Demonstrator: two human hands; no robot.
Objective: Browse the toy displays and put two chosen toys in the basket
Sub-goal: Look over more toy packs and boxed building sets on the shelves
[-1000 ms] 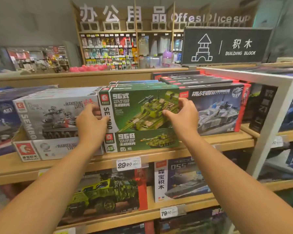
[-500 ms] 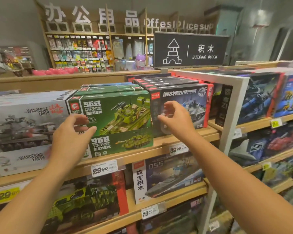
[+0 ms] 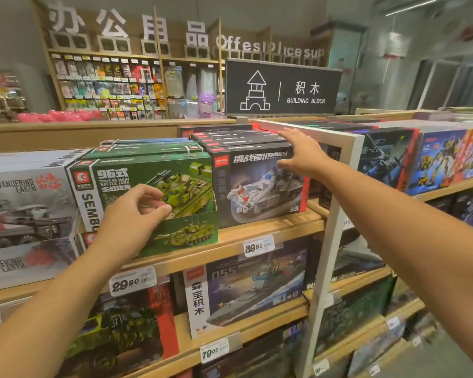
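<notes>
Head view: right hand (image 3: pixel 301 154) fingers spread at the dark tank box's (image 3: pixel 260 184) top corner (left hand (image 3: pixel 131 216) loosely curled, empty).

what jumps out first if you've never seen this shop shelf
Two bare arms reach in: the right hand spreads over the top corner of a dark box with a white tank, and the left hand hovers before the green tank box beside it. Behind stands a black "BUILDING BLOCK" sign.

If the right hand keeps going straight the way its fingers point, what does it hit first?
Most likely the top right edge of the dark tank box: the right hand is open, fingers over its top, thumb by its front. Contact isn't clear from this view.
</notes>
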